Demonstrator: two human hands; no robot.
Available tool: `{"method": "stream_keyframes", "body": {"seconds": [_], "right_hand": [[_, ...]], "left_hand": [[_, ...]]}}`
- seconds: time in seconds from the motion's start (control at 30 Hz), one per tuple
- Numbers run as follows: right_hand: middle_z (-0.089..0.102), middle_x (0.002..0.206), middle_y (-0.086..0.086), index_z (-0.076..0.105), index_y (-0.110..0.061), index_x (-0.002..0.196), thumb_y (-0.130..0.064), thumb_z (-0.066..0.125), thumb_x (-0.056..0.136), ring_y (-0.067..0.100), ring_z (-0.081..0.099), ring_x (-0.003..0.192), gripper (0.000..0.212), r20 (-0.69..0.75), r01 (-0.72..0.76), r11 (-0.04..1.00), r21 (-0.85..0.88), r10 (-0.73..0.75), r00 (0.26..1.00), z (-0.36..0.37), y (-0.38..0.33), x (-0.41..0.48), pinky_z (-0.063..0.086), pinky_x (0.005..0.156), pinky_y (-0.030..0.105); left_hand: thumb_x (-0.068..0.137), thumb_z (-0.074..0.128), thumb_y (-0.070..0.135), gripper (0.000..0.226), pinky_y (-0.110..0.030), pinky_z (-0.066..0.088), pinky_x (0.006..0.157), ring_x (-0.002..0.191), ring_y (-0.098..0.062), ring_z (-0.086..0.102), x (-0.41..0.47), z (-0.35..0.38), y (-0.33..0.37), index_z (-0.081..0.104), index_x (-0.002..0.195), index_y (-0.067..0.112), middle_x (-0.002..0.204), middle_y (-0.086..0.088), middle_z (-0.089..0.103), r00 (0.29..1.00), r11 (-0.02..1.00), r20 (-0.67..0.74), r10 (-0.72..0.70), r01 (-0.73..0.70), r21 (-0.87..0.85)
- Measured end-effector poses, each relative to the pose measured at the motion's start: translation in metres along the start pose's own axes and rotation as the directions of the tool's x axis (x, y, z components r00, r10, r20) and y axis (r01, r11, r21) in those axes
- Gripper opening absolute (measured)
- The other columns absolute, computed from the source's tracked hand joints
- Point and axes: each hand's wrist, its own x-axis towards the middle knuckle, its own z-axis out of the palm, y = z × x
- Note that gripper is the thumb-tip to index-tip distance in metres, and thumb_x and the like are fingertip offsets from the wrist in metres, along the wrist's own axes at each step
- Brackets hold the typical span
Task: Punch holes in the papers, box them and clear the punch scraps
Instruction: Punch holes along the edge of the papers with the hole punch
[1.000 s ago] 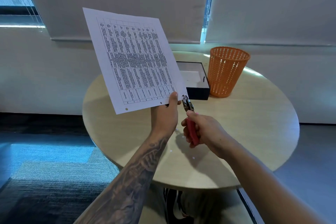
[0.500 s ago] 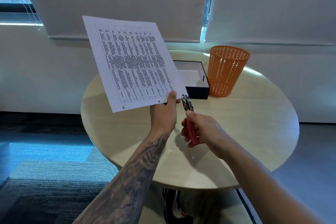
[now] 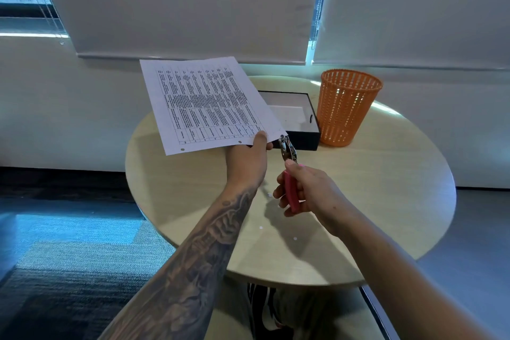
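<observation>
Roller blinds [image 3: 193, 3] back a round tabletop [image 3: 380, 201]. At its far edge, an orange mesh wastebasket [image 3: 345, 113] stands beside an open black box [image 3: 302, 138], white inside. The left hand [image 3: 247, 160] pinches a printed sheet [image 3: 204, 105] aloft; the right hand [image 3: 310, 192] grips a pink-handled hole punch [image 3: 288, 150] at its corner. Paper scraps [image 3: 260, 227] dot the tabletop's near half.

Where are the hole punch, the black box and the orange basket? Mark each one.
hole punch [image 3: 288, 150]: head view, on its metal head, above the pink handle.
black box [image 3: 305, 141]: head view, on its front outer wall.
orange basket [image 3: 342, 116]: head view, on its slatted side wall.
</observation>
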Motion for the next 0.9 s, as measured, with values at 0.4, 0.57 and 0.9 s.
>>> {"method": "stream_keyframes", "body": {"seconds": [0.4, 0.57, 0.9], "right_hand": [[0.076, 0.084, 0.015, 0.065, 0.002, 0.105, -0.046, 0.048, 0.104, 0.025, 0.069, 0.069, 0.051, 0.006, -0.02, 0.999, -0.044, 0.02, 1.0, -0.0002, -0.0029, 0.0001, 0.059, 0.069, 0.044], [0.077, 0.084, 0.014, 0.066, -0.001, 0.104, -0.048, 0.048, 0.104, 0.025, 0.069, 0.07, 0.05, 0.004, -0.018, 0.998, -0.054, 0.018, 1.0, -0.0001, -0.0038, 0.001, 0.06, 0.071, 0.046], [0.076, 0.083, 0.014, 0.065, -0.001, 0.104, -0.047, 0.048, 0.104, 0.025, 0.069, 0.069, 0.049, 0.0, -0.037, 0.998, -0.056, 0.037, 0.999, 0.0012, -0.0053, 0.0004, 0.06, 0.067, 0.043]], "left_hand": [[0.096, 0.058, 0.03, 0.029, -0.026, 0.044, 0.062, 0.06, -0.015, 0.057, -0.0022, -0.0065, 0.0076, 0.068, 0.073, 0.017, 0.065, 0.006, 0.064, 0.992, 0.986, -0.002, 0.125, -0.124, 0.112], [0.097, 0.058, 0.028, 0.027, -0.025, 0.045, 0.061, 0.06, -0.013, 0.059, -0.0031, -0.0072, 0.0081, 0.07, 0.075, 0.017, 0.067, 0.007, 0.066, 0.991, 0.984, 0.004, 0.131, -0.131, 0.124], [0.098, 0.057, 0.029, 0.03, -0.023, 0.044, 0.057, 0.056, -0.012, 0.057, -0.003, -0.0071, 0.0087, 0.071, 0.078, 0.012, 0.065, 0.006, 0.064, 0.996, 0.985, 0.014, 0.091, -0.092, 0.148]]}}
